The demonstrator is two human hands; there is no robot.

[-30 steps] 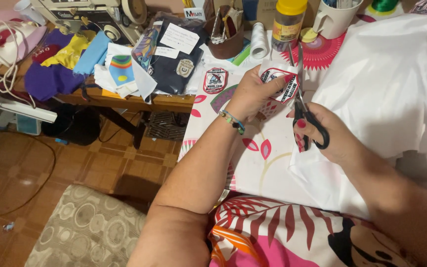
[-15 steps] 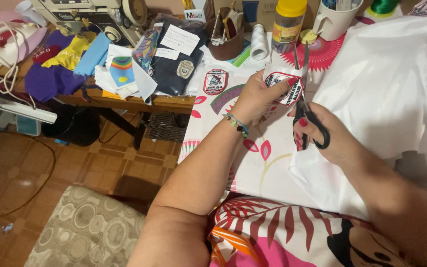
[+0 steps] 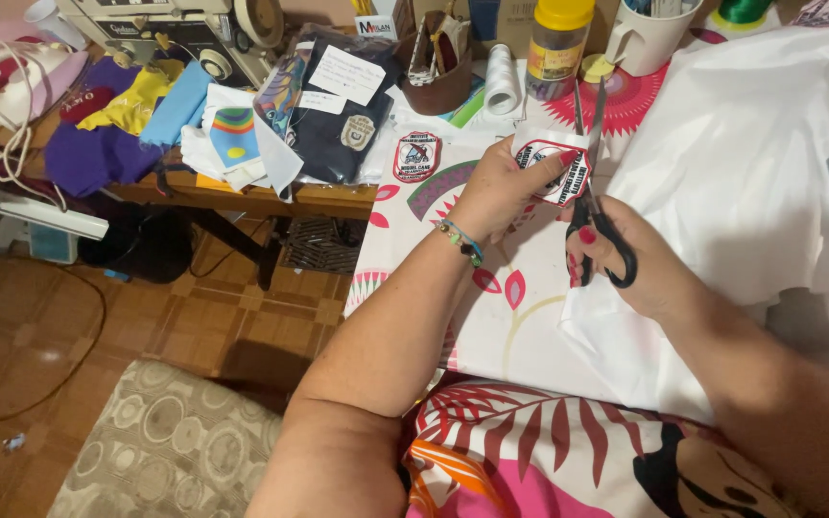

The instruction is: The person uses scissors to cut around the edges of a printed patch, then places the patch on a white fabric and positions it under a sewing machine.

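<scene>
- The left hand (image 3: 503, 192) pinches a round embroidered patch with a red border on white backing (image 3: 554, 171), held above the floral tablecloth (image 3: 491, 317).
- The right hand (image 3: 637, 259) grips black-handled scissors (image 3: 594, 206), blades open and pointing up, beside the patch.
- White fabric (image 3: 750, 173) lies to the right.
- A second, similar patch (image 3: 416, 156) rests to the left on the tablecloth.

Scissors (image 3: 595, 182) blades now further into patch (image 3: 551, 171)

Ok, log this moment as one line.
left hand: holds embroidered patch | right hand: black-handled scissors, blades at patch edge | surface: floral tablecloth
</scene>
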